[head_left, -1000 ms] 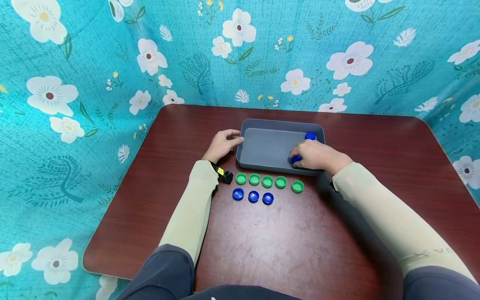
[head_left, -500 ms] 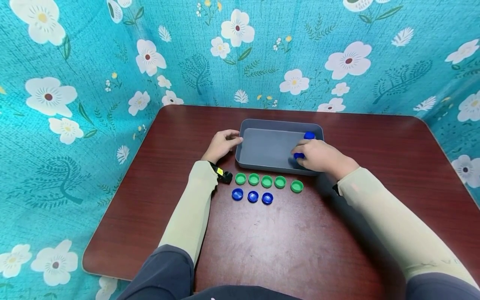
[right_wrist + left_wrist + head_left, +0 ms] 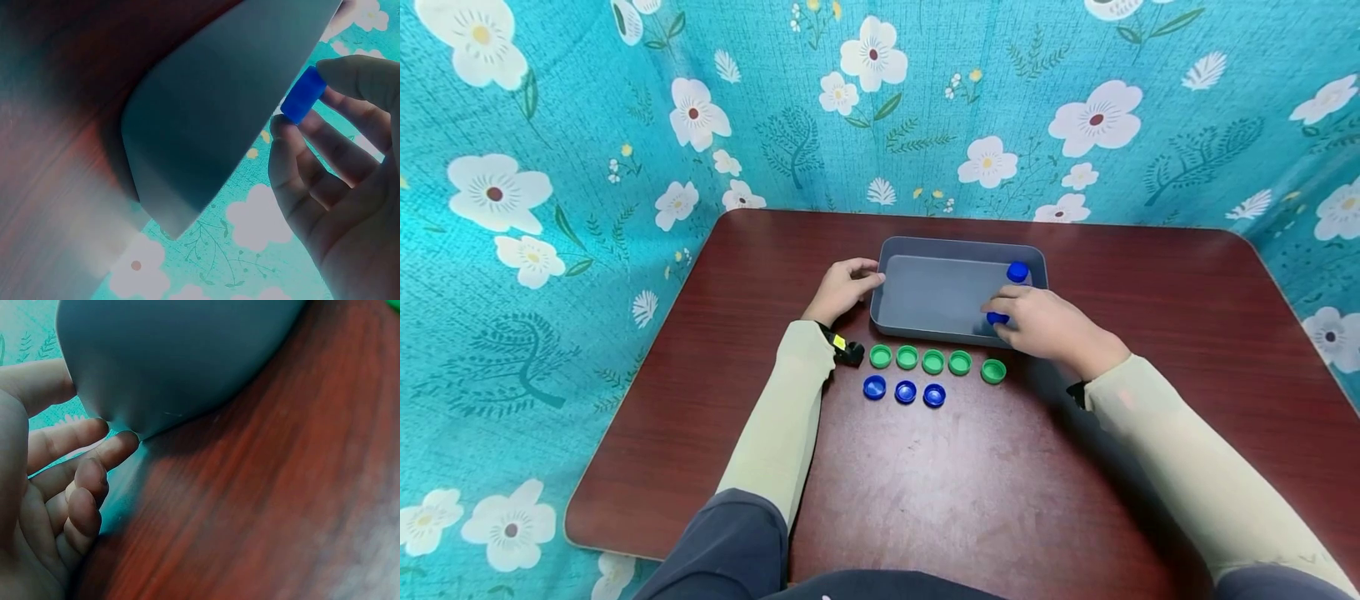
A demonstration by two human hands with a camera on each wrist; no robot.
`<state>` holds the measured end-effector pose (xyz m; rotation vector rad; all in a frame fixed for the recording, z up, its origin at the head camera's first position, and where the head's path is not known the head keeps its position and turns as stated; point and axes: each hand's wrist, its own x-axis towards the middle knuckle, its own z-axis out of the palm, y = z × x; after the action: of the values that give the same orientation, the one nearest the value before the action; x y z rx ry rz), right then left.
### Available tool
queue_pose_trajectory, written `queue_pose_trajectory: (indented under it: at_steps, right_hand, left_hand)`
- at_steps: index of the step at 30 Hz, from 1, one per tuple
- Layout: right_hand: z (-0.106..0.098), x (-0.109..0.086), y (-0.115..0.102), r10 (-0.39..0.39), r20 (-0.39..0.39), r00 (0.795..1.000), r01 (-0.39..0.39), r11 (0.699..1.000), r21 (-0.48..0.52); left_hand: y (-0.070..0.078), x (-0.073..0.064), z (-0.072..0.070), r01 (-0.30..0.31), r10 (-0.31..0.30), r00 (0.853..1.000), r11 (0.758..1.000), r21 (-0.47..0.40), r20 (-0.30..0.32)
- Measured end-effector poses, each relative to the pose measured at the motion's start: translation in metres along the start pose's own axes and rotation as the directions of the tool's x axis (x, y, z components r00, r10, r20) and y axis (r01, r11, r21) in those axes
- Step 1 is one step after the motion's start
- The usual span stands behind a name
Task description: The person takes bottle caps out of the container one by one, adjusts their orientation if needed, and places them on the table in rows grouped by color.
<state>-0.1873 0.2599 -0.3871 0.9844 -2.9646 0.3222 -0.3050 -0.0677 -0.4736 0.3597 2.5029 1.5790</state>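
Observation:
My right hand (image 3: 1052, 329) pinches a blue bottle cap (image 3: 304, 94) between thumb and fingertips, over the right part of the grey tray (image 3: 925, 292). Another blue cap lies in the tray's back right corner. At the tray's left end is my left hand (image 3: 841, 290). Its thumb reaches over the rim, and fingertips (image 3: 125, 445) touch the outer wall, with the other fingers curled below. Several green caps (image 3: 932, 361) stand in a row in front of the tray. Three blue caps (image 3: 905, 392) form a second row nearer to me.
The dark red wooden table (image 3: 737, 275) has rounded corners. Behind it and on the left hangs a turquoise floral cloth (image 3: 805, 100). A black wrist camera (image 3: 850, 353) on my left wrist sits close to the leftmost green cap.
My right hand has shifted slightly right with its blue cap, showing more of the cap in the corner. The left hand keeps its place at the tray.

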Motion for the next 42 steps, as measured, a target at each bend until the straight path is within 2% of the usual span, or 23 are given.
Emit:
queue_pose_trajectory:
  at_steps: [7, 22, 34, 42]
  right_hand:
    - [0.001, -0.006, -0.012, -0.075, -0.048, 0.996, 0.075, 0.997, 0.005]
    - [0.008, -0.018, -0.036, -0.148, -0.101, 0.984, 0.151, 0.988, 0.019]
    - [0.019, -0.021, -0.052, -0.141, -0.1, 0.985, 0.147, 0.988, 0.052]
    - [0.027, -0.022, -0.061, -0.181, -0.077, 0.98, 0.185, 0.982, 0.049]
  left_hand:
    - [-0.001, -0.001, 0.0, 0.003, -0.003, 1.0, 1.0, 0.008, -0.005]
    - [0.001, -0.001, 0.0, -0.006, 0.006, 1.0, 1.0, -0.001, 0.001]
    - [0.003, -0.002, -0.002, -0.005, 0.005, 1.0, 1.0, 0.002, 0.003]
    - [0.003, -0.002, -0.001, -0.001, 0.001, 1.0, 1.0, 0.003, 0.003]
